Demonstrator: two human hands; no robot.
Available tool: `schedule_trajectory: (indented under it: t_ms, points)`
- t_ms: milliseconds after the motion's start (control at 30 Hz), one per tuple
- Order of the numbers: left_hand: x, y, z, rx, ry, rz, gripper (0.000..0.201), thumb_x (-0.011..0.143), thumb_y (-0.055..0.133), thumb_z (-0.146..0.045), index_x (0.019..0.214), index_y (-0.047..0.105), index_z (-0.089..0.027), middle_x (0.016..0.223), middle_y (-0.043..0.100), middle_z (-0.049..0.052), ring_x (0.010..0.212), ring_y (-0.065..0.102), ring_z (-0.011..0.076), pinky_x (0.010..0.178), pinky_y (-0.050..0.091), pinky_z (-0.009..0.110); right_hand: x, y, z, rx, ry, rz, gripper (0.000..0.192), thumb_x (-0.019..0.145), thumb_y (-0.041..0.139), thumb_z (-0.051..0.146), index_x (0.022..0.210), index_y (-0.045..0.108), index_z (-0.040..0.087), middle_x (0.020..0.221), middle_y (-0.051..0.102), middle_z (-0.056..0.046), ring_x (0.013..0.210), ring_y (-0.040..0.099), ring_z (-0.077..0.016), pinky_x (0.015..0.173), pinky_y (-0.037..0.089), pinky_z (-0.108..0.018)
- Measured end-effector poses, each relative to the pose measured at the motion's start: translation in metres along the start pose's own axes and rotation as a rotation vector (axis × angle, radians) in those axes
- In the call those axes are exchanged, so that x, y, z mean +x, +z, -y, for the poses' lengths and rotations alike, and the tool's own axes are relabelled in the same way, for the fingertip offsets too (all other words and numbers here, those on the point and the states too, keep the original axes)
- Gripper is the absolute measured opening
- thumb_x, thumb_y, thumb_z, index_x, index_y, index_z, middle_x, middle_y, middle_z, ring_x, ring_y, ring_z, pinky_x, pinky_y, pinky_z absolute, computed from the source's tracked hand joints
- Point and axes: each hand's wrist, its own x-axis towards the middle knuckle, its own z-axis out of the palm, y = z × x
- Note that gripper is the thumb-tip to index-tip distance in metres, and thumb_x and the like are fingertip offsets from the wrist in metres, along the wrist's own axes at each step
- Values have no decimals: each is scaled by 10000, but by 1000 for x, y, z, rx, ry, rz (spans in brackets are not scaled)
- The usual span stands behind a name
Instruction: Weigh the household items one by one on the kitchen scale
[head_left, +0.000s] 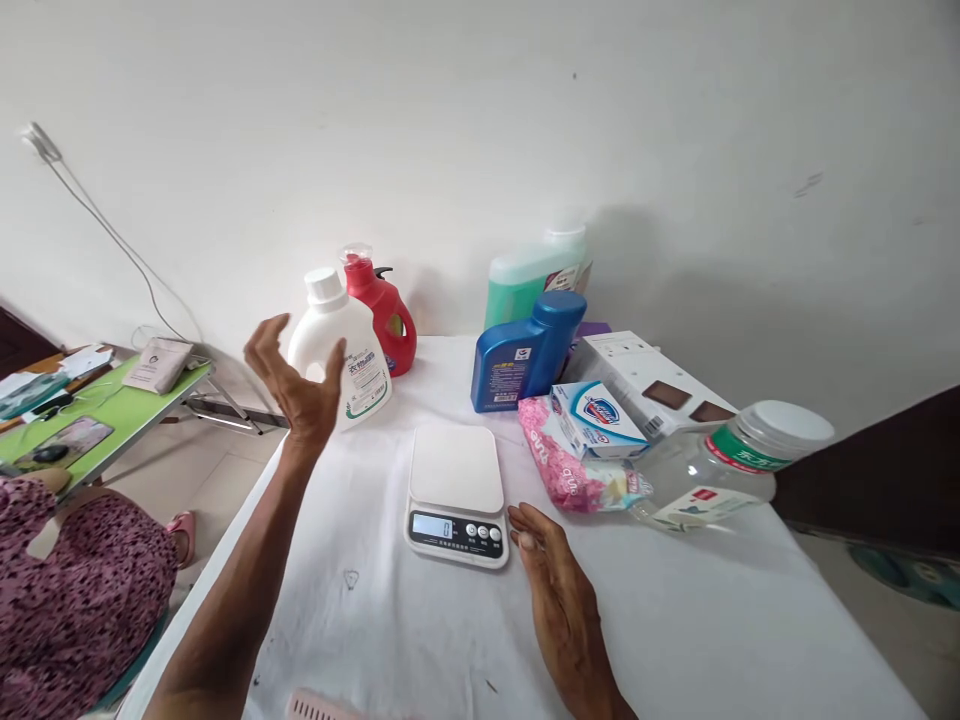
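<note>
My left hand (pixel 296 385) is raised with fingers spread, just in front of a white detergent bottle (pixel 346 360) with a white cap; the thumb overlaps the bottle's side, and I cannot tell whether it touches. My right hand (pixel 555 585) rests flat on the white tablecloth (pixel 675 620), fingers together, beside the lower right corner of a white kitchen scale (pixel 456 470). The scale's display reads 0 and its platform is bare.
Behind stand a red bottle (pixel 386 310), a blue bottle (pixel 525 355) and a green-liquid jug (pixel 536 275). To the right lie a pink packet (pixel 566 470), a soap box (pixel 596 415), a white carton (pixel 652 380) and a clear bottle (pixel 720 465) on its side. A green folding table (pixel 112 410) stands left.
</note>
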Motion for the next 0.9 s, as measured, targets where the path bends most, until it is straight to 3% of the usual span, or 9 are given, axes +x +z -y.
schedule_trajectory:
  t_ms: [100, 167, 233, 333, 467, 633, 733, 900]
  points:
    - [-2, -5, 39, 18, -378, 51, 734, 698, 887, -523, 1271, 569, -192, 1304, 622, 160, 1200, 610, 327, 1012, 535, 528, -1, 2, 3, 8, -2, -12, 593, 995, 508, 723, 1327, 649, 251, 1359, 725, -129, 1282, 689, -307, 1076, 584, -475]
    - [-10, 1, 56, -78, -596, 159, 619, 704, 855, -596, 1098, 614, -184, 1051, 684, 96, 941, 666, 260, 847, 577, 452, -1, 3, 4, 10, 6, -22, 601, 998, 498, 733, 1317, 650, 247, 1352, 726, -137, 1261, 697, -308, 1072, 583, -486]
    - [-17, 10, 64, -211, -694, 203, 536, 712, 835, -629, 923, 624, -183, 788, 639, 15, 708, 606, 185, 687, 548, 362, -1, 4, 6, 14, 5, -26, 597, 1004, 489, 734, 1304, 653, 245, 1343, 731, -141, 1242, 705, -309, 1059, 587, -488]
    - [-20, 20, 66, -384, -719, 132, 469, 668, 877, -557, 777, 629, -174, 620, 537, -48, 557, 473, 115, 541, 434, 276, 0, 4, 6, 17, -4, -41, 574, 1012, 490, 725, 1284, 661, 249, 1320, 744, -137, 1215, 718, -307, 1044, 591, -486]
    - [-15, 27, 63, -428, -787, 69, 436, 579, 911, -475, 683, 613, -175, 551, 490, -74, 478, 386, 79, 438, 312, 245, 1, 5, 6, 25, -7, -62, 555, 1015, 492, 721, 1263, 668, 257, 1299, 753, -125, 1190, 727, -297, 1028, 596, -472]
    - [-2, 16, 51, -491, -765, 41, 404, 576, 898, -427, 605, 563, -203, 497, 418, -83, 440, 326, 67, 391, 245, 230, 1, 5, 8, 28, 11, -58, 565, 1019, 478, 725, 1275, 662, 256, 1294, 752, -121, 1176, 727, -296, 993, 603, -460]
    - [10, 2, 35, -616, -694, 82, 397, 622, 904, -412, 594, 553, -228, 502, 377, -71, 453, 290, 73, 399, 216, 237, 1, 5, 8, 23, 2, -51, 566, 1028, 461, 721, 1277, 656, 252, 1291, 747, -119, 1174, 722, -289, 1007, 592, -459]
    - [18, -14, -2, -774, -689, 215, 595, 627, 930, -570, 561, 448, -227, 487, 270, -81, 441, 240, 62, 412, 211, 252, 0, 5, 6, 29, -4, -58, 562, 1029, 471, 715, 1280, 643, 243, 1280, 746, -124, 1138, 727, -278, 962, 601, -433]
